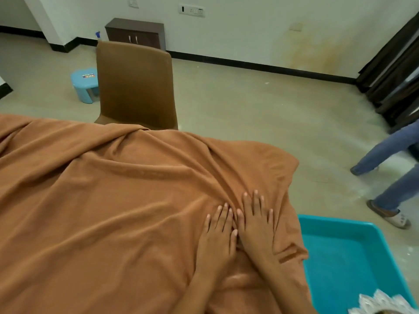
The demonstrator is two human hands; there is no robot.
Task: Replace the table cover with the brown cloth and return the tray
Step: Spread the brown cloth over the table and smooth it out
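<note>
The brown cloth (108,200) lies spread and wrinkled over the table, hanging off the right end. My left hand (217,234) and my right hand (255,220) lie side by side, palms down, fingers straight, pressing on the cloth near its right end. A teal tray (353,257) sits low to the right of the table, past the cloth's edge. A bit of white lace (381,303) shows at the tray's near corner. The table itself is hidden under the cloth.
A brown chair (136,87) stands behind the table. A small blue stool (85,86) is on the floor to its left and a dark cabinet (135,32) stands by the wall. Another person's legs in jeans (390,168) are at right, near dark curtains (394,64).
</note>
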